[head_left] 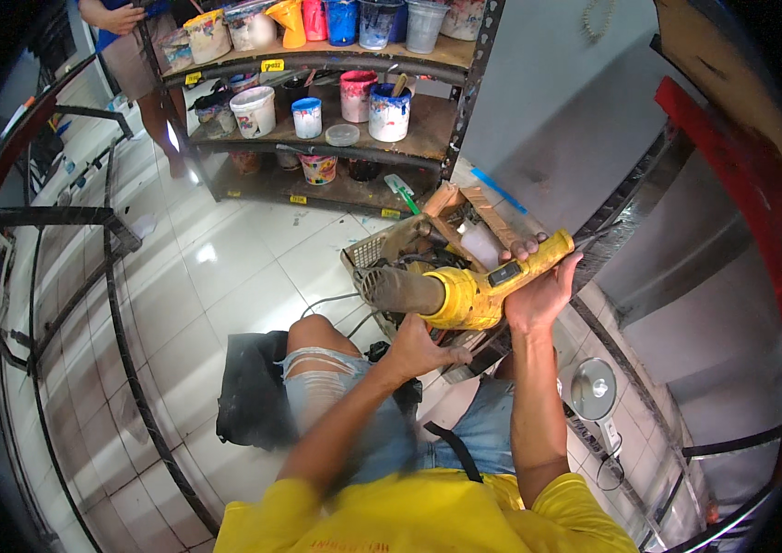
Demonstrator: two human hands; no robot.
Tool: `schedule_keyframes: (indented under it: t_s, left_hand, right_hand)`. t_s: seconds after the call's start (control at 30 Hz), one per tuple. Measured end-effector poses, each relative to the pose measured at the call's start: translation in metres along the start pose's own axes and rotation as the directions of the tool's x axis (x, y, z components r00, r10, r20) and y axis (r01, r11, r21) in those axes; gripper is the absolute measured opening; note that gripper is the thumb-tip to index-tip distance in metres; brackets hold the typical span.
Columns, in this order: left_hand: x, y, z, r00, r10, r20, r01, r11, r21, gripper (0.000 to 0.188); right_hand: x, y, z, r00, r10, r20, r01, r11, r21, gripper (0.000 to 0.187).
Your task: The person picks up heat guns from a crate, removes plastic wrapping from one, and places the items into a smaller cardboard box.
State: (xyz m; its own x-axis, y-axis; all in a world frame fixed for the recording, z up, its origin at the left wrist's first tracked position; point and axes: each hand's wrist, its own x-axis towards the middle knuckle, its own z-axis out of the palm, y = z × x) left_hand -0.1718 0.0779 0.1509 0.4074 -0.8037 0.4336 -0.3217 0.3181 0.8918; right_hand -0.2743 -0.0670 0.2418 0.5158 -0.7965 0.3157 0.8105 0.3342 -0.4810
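Observation:
A worn yellow heat gun (465, 300) with a dirty metal nozzle (400, 290) is held above my lap, its nozzle pointing left. My right hand (543, 293) is wrapped round its handle, with fingertips showing over the far side. Just below the nozzle and body is my left hand (417, 350), thumb stretched out apart from the fingers. Its fingertips are partly hidden by the gun, and no object shows in it. Behind the gun stands a plastic crate (365, 251) holding cables, a whitish bottle (480, 243) and other items that I cannot make out.
A shelf rack (317, 140) with several paint tubs stands ahead. A green-handled scraper (403, 192) lies near its foot. At right, a round grey device (593, 389) with a cord rests on the floor. Black metal frames (124, 341) curve along the left. Another person (133, 55) stands far left.

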Motion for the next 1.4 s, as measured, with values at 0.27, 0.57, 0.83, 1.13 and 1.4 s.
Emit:
schedule_keyframes:
  t_s: [0.27, 0.57, 0.83, 1.13, 1.4]
  left_hand:
    - [-0.005, -0.011, 0.007, 0.973, -0.124, -0.193, 0.051, 0.937, -0.346, 0.058]
    - [-0.003, -0.039, -0.03, 0.912, -0.346, -0.222, 0.219, 0.866, -0.45, 0.048]
    - [-0.001, -0.052, -0.015, 0.878, -0.47, -0.087, 0.348, 0.754, -0.558, 0.049]
    - [0.016, -0.074, 0.002, 0.809, -0.586, -0.047, 0.414, 0.625, -0.662, 0.062]
    - [0.025, -0.136, 0.033, 0.777, -0.627, 0.056, 0.627, 0.76, -0.172, 0.04]
  right_hand:
    - [-0.02, 0.011, -0.048, 0.956, 0.133, -0.263, -0.236, 0.88, -0.413, 0.067]
    - [-0.062, -0.017, -0.035, 0.903, 0.305, 0.302, 0.38, -0.237, -0.894, 0.035]
    - [-0.027, 0.024, -0.05, 0.695, 0.602, 0.393, 0.715, -0.526, -0.459, 0.061]
    - [-0.011, 0.02, -0.086, 0.839, 0.435, 0.325, 0.411, -0.116, -0.904, 0.045]
    - [-0.012, -0.006, -0.084, 0.953, 0.29, -0.087, -0.234, 0.523, -0.82, 0.042]
